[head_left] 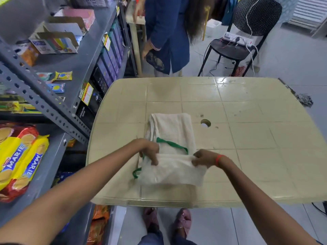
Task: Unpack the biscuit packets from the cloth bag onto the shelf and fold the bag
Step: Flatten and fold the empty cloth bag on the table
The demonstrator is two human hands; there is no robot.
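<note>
Hands fold the cloth bag on the desk

Left hand (150, 152) and right hand (203, 159) each pinch the near edge of the cream cloth bag (173, 131), green handles showing, lying half-folded on the beige desk (247, 121). Biscuit packets (19, 160) sit on the shelf (44, 183) at left.

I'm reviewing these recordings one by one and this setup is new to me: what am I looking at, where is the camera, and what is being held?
There is no machine here: a person works with bare hands, and one wide-angle camera on their head looks down at them. The left hand and right hand each pinch the near fold of a cloth bag with green handles, lying half folded on a beige table. Nothing else lies on the table. To the left, a grey shelf holds Marie packets. Another person stands beyond the table.
</note>
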